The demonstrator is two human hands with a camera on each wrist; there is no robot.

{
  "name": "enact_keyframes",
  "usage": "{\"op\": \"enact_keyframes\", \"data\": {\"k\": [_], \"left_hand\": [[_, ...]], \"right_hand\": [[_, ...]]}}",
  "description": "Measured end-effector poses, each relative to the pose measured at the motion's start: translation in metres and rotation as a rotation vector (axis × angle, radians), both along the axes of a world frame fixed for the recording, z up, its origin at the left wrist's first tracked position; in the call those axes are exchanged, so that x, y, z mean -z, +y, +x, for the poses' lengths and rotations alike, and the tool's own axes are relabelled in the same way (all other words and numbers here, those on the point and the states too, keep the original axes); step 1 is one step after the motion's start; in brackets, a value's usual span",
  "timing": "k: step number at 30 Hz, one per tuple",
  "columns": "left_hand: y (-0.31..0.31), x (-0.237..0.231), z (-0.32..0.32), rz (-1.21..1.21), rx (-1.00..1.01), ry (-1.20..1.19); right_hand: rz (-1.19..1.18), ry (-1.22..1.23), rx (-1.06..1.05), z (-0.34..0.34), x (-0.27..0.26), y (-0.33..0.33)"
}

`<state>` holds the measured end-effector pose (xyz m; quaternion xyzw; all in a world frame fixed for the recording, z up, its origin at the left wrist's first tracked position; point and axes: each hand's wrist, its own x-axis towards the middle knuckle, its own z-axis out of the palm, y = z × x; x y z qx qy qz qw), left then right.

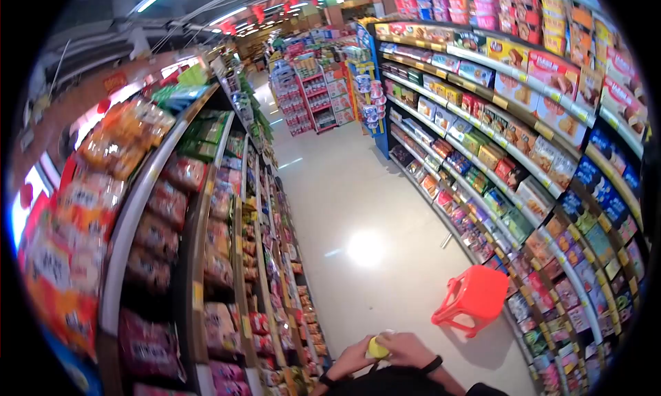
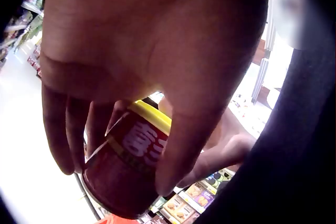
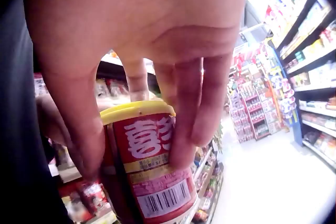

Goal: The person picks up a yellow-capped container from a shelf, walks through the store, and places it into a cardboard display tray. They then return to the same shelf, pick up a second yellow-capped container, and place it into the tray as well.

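Note:
A small red can (image 3: 152, 179) with a yellow lid (image 1: 377, 348) is held between both hands, low in front of the body. White characters and a barcode show on its label in the right wrist view. My left hand (image 1: 350, 359) grips one side, its fingers and thumb spread around the can (image 2: 123, 169) in the left wrist view. From the other side my right hand (image 1: 412, 350) holds it, thumb and fingers curled down past the lid's rim. The palms hide part of the lid in the wrist views.
A red plastic stool (image 1: 478, 293) stands on the pale floor (image 1: 330, 210) at the right. Shelves of bagged snacks (image 1: 151, 258) line the left of the aisle, and shelves of boxed goods (image 1: 475, 113) the right. A display stand (image 1: 313, 96) rises at the far end.

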<state>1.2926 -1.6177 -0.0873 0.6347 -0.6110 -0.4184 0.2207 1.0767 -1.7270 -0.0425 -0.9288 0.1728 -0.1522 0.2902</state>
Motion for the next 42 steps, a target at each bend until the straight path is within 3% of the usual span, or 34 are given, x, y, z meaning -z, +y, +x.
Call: {"op": "enact_keyframes", "data": {"k": [1,3,7,15,21,23,29,33,35,39,40,41,42], "left_hand": [[-0.025,0.001,0.011,-0.055,-0.014,0.009],[-0.087,-0.048,0.031,-0.022,-0.001,0.062],[-0.173,-0.054,0.078,-0.086,-0.07,0.105],[-0.306,0.019,0.206,0.012,-0.064,0.123],[-0.431,-0.009,0.315,0.004,-0.085,0.152],[-0.477,-0.014,0.35,-0.046,-0.072,0.28],[-0.609,-0.045,0.42,-0.114,0.009,0.184],[-0.698,0.003,0.461,0.024,0.048,0.082],[-0.741,0.015,0.484,0.072,0.037,0.038],[-0.845,0.005,0.513,0.131,0.022,0.066],[-0.876,-0.018,0.518,0.16,0.03,0.064],[-0.904,-0.038,0.522,0.139,0.019,0.099],[-0.928,-0.029,0.531,0.08,0.005,0.085]], "right_hand": [[-0.002,-0.023,0.027,0.012,-0.007,-0.023],[0.021,-0.05,0.069,0.033,-0.021,-0.08],[-0.024,-0.076,0.022,0.088,-0.012,-0.179],[0.03,0.105,-0.122,0.211,0.001,-0.33],[-0.052,0.061,-0.094,0.323,-0.021,-0.444],[-0.067,0.054,-0.045,0.353,-0.03,-0.487],[-0.024,-0.024,0.035,0.423,-0.026,-0.603],[-0.015,0.128,0.021,0.459,0.018,-0.69],[0.016,0.059,-0.002,0.478,0.035,-0.741],[-0.017,0.078,-0.021,0.508,0.01,-0.85],[-0.034,0.031,-0.008,0.513,0.006,-0.877],[-0.007,0.018,0.011,0.517,0.0,-0.901],[0.014,0.001,0.029,0.523,-0.008,-0.93]]}}
